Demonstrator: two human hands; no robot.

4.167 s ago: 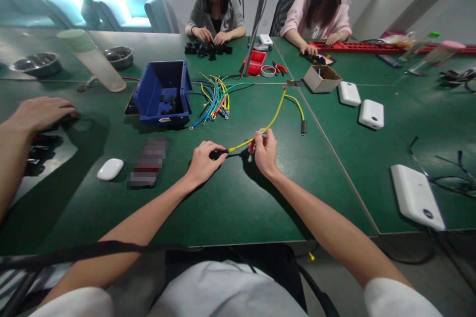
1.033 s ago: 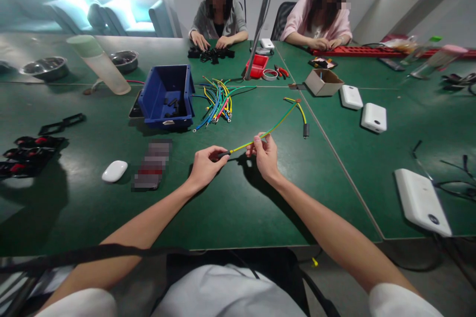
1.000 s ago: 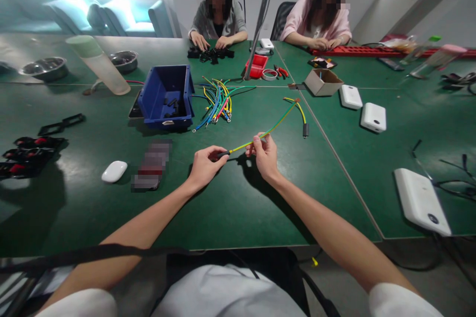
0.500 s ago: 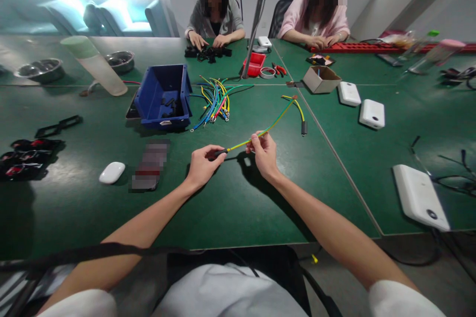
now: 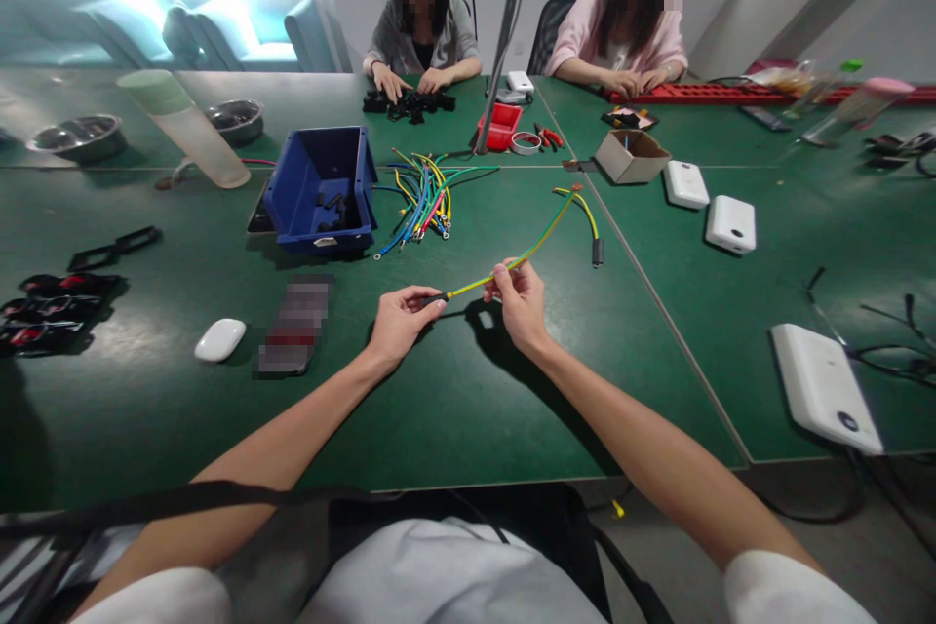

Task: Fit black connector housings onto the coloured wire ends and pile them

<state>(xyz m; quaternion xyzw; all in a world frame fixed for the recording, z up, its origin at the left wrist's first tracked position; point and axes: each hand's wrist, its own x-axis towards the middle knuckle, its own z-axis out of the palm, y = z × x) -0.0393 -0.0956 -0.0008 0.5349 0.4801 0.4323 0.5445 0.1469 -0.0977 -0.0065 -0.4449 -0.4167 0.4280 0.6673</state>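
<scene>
A yellow-green wire (image 5: 545, 236) stretches between my hands, its far end rising to the upper right. My left hand (image 5: 399, 324) is closed on the black sleeve (image 5: 437, 298) at the wire's near end. Thumb and fingers of my right hand (image 5: 521, 305) pinch the wire further along. Just beyond lies another yellow-green wire (image 5: 587, 208) with a black sleeve (image 5: 598, 252) on its end; the two wires' far ends meet or overlap, I cannot tell which. A bundle of coloured wires with ring terminals (image 5: 424, 200) rests beside a blue bin (image 5: 322, 239) holding small black pieces.
At left are a phone (image 5: 296, 322), a white case (image 5: 220, 339) and a frosted bottle (image 5: 194, 136). White devices (image 5: 826, 385), a cardboard box (image 5: 633, 161) and a red tray (image 5: 503, 129) stand to the right and back. Two people (image 5: 424, 29) work across the table.
Almost nothing differs. The far end of the held wire has shifted very slightly to the left, and both hands keep their grip.
</scene>
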